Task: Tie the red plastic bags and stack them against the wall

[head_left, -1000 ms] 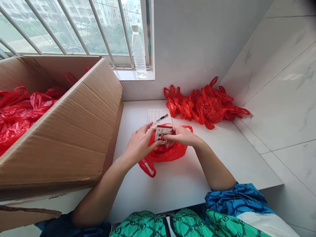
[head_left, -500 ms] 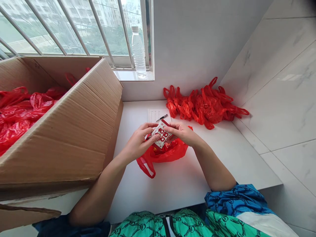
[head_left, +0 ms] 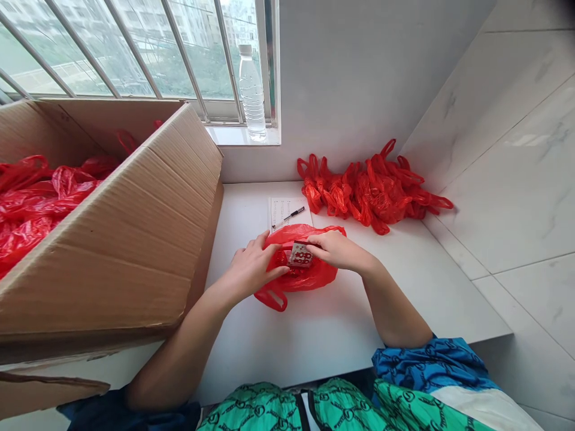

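A small white packet with red print (head_left: 300, 255) is pinched in my right hand (head_left: 335, 248), lowered into the mouth of an open red plastic bag (head_left: 309, 281). Inside that bag, red items show only in part beneath the packet. My left hand (head_left: 255, 263) rests at the bag's left rim with thumb and fingers apart, touching the bag and holding no packet. One bag handle loops toward me over the white tabletop (head_left: 291, 341).
A large cardboard box (head_left: 135, 239) holding red plastic bags (head_left: 54, 197) stands at the left. Several knotted red bags (head_left: 372, 188) lie against the back wall. Behind my hands are a printed sheet (head_left: 281, 208) and a pen (head_left: 294, 213). A water bottle (head_left: 252, 96) stands on the windowsill.
The packet, held in both hands above the bag before, has gone down into its mouth with my right hand. My left hand has let go of it and moved left.
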Action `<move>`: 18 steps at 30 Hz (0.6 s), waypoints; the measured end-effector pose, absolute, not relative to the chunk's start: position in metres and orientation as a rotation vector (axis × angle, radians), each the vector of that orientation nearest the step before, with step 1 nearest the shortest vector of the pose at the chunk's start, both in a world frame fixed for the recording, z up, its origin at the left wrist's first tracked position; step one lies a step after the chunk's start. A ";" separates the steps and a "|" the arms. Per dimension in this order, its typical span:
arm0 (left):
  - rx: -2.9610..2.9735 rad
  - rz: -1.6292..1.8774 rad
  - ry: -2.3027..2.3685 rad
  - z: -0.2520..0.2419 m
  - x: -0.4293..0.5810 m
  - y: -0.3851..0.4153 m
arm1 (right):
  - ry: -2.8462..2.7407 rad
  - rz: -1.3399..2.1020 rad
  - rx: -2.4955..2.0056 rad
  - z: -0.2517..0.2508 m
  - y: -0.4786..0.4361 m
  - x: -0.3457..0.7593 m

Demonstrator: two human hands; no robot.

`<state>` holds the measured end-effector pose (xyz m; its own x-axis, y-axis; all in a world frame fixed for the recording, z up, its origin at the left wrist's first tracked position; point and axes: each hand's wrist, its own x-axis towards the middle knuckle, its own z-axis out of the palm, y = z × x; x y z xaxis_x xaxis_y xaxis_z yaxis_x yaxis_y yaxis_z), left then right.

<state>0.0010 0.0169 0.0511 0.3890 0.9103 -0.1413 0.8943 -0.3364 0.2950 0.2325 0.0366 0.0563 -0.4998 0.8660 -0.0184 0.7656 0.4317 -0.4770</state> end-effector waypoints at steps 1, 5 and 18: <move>2.334 0.072 1.584 0.050 0.001 0.016 | -2.470 0.642 -1.430 0.053 0.038 0.231; 2.355 0.106 1.613 0.049 0.004 0.014 | -2.498 0.589 -1.620 0.037 0.048 0.229; 2.380 0.109 1.588 0.047 0.003 0.015 | -2.519 0.571 -1.603 0.036 0.048 0.236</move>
